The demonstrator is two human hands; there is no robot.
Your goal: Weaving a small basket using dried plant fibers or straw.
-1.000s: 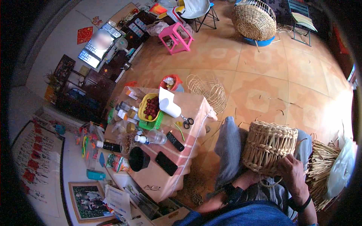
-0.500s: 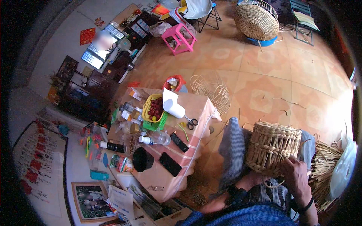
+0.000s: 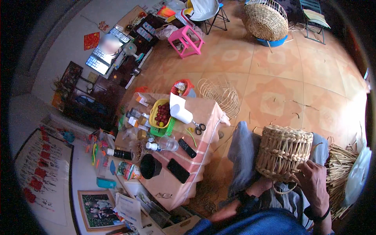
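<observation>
A small woven straw basket (image 3: pixel 284 150) lies tilted across my lap, with braided bands around open, crossed strands. My left hand (image 3: pixel 261 186) reaches under its near lower edge and steadies it; the fingers are hidden behind the weave. At the near right rim, my right hand (image 3: pixel 314 181) has bent fingers pinched on the weave; exactly which strand they grip is hard to see. A loose straw strand (image 3: pixel 285 192) curves below the rim, between my hands.
Bundled straw (image 3: pixel 340 172) lies at my right, beside a pale plastic bag (image 3: pixel 358 178). At left, a cloth-covered table (image 3: pixel 203 117) carries scissors (image 3: pixel 200 128), a phone (image 3: pixel 178 170) and a fruit basket (image 3: pixel 153 111). A wire-like basket frame (image 3: pixel 221 96), a pink stool (image 3: pixel 186 41) and a large basket (image 3: pixel 266 21) stand beyond.
My right hand has shifted slightly right along the basket rim, its fingers lifting a little. My left hand and the basket stay nearly in place; the view has tilted slightly.
</observation>
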